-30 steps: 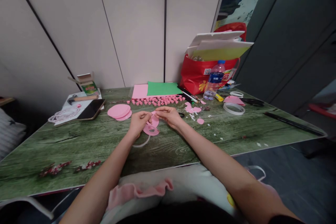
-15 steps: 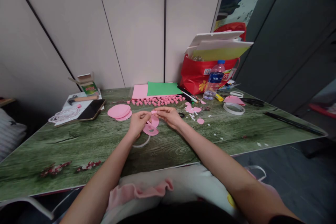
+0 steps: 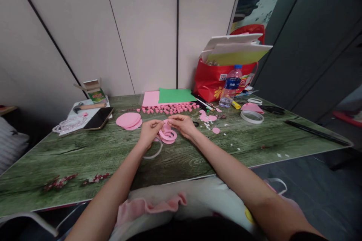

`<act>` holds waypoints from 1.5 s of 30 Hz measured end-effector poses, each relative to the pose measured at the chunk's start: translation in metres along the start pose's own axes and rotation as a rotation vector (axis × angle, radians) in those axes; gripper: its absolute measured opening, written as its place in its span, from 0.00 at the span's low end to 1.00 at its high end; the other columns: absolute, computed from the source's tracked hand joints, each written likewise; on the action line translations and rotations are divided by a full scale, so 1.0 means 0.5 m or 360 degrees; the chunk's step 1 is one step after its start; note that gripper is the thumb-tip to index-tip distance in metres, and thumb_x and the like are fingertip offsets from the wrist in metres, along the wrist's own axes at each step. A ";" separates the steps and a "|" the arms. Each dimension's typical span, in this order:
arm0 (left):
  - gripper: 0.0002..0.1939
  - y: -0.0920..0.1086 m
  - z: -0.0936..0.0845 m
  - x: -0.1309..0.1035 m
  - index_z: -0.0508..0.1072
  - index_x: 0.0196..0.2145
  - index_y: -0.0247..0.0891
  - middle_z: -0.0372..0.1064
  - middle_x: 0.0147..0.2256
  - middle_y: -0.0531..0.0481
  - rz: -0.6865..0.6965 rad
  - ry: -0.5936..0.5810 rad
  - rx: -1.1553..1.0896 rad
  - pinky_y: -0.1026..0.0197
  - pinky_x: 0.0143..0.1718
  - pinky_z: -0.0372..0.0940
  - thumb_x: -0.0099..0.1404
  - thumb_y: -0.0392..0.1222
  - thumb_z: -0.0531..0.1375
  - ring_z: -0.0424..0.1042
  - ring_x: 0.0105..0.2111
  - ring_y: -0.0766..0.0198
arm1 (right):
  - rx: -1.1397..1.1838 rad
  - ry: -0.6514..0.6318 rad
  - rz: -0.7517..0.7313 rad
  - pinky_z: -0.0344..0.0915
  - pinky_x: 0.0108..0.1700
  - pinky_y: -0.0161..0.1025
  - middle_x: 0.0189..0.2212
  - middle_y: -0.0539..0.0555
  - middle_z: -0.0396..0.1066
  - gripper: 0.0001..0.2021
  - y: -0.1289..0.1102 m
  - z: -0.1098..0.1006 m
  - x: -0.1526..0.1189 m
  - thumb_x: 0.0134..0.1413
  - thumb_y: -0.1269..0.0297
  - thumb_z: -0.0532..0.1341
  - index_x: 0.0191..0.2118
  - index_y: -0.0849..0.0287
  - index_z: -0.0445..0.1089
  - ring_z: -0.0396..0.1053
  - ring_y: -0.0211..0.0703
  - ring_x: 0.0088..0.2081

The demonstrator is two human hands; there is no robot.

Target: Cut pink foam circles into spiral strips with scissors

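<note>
A curled pink paper strip hangs in loops between my hands over the table. My left hand pinches it from the left, and my right hand pinches its upper right part. Under my left hand lies a white tape ring, partly hidden by the fingers. Pink paper discs are stacked left of my hands. Several small pink rolled pieces lie in rows just behind them.
Behind are green sheets, a red bag and a water bottle. To the right lie paper scraps and a tape roll. A phone and a hammer rest on the left of the table.
The pink strip's loops have swung right and opened into rounder rings. More of the white tape ring shows beneath. My hands have barely moved.
</note>
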State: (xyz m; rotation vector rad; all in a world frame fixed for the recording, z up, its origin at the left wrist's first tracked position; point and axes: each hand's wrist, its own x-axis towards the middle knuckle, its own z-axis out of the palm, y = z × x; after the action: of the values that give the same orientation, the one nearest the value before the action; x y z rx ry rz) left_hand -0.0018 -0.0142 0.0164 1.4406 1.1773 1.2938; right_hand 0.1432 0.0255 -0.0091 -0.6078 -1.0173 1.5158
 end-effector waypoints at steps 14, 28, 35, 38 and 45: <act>0.10 -0.005 -0.001 0.003 0.71 0.24 0.33 0.66 0.17 0.53 0.0001 0.0009 -0.0022 0.68 0.17 0.57 0.48 0.45 0.61 0.62 0.15 0.70 | -0.0045 -0.0024 0.0011 0.67 0.34 0.36 0.20 0.48 0.72 0.14 0.001 -0.004 0.000 0.25 0.65 0.70 0.26 0.61 0.72 0.69 0.34 0.24; 0.11 -0.005 -0.002 0.004 0.72 0.25 0.33 0.67 0.17 0.53 0.0030 0.0037 -0.0050 0.68 0.18 0.58 0.48 0.44 0.62 0.63 0.16 0.70 | 0.0019 -0.0080 0.0044 0.65 0.41 0.38 0.26 0.51 0.74 0.12 -0.004 0.001 -0.004 0.28 0.68 0.69 0.27 0.62 0.73 0.70 0.35 0.27; 0.11 -0.009 -0.003 0.004 0.72 0.26 0.33 0.68 0.18 0.53 0.0015 0.0004 -0.0056 0.68 0.18 0.58 0.48 0.44 0.62 0.64 0.16 0.70 | -0.0026 -0.0049 0.0023 0.66 0.37 0.37 0.23 0.50 0.73 0.14 0.002 -0.005 0.001 0.26 0.66 0.69 0.27 0.61 0.73 0.70 0.35 0.26; 0.12 -0.009 -0.003 0.003 0.72 0.26 0.33 0.68 0.19 0.52 0.0009 -0.0015 -0.0053 0.68 0.19 0.59 0.47 0.45 0.62 0.64 0.17 0.70 | -0.0069 -0.0036 0.0021 0.66 0.35 0.36 0.22 0.49 0.72 0.13 0.003 -0.005 0.001 0.26 0.66 0.69 0.27 0.61 0.73 0.69 0.35 0.25; 0.13 -0.007 0.000 0.002 0.73 0.26 0.32 0.69 0.20 0.51 0.0012 -0.0013 -0.0056 0.68 0.19 0.60 0.46 0.45 0.63 0.65 0.17 0.69 | 0.0002 -0.0068 0.0004 0.65 0.32 0.32 0.20 0.47 0.71 0.11 0.002 -0.003 -0.002 0.27 0.68 0.70 0.24 0.61 0.72 0.68 0.32 0.23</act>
State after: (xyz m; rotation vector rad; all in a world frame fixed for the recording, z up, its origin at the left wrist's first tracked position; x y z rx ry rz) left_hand -0.0022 -0.0124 0.0131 1.4247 1.1393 1.3063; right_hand 0.1439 0.0248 -0.0109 -0.5782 -1.0479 1.5372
